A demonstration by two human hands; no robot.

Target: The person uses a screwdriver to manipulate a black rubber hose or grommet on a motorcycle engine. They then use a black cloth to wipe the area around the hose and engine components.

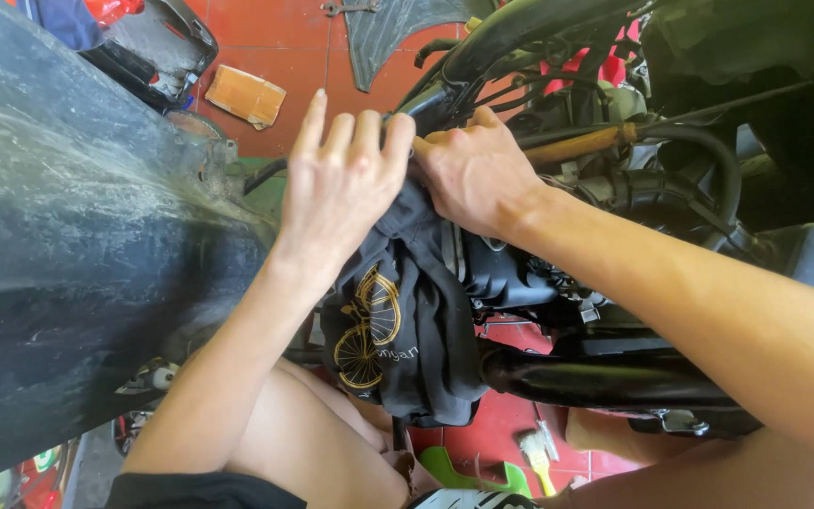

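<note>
Nearest, a dark cloth [407,320] with a yellow bicycle print hangs limp over the engine [511,273] — soft, light, best gathered at its top fold. Left hand [341,184] presses it, fingers together; right hand [473,174] pinches its upper edge beside the black frame tube [511,28].

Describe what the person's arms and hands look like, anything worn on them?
Both arms are bare from the lower frame edge to the fingertips: no sleeves, gloves, watch or rings show. The left hand and right hand have short, plain fingernails. A dark garment edge shows at the bottom.
</note>
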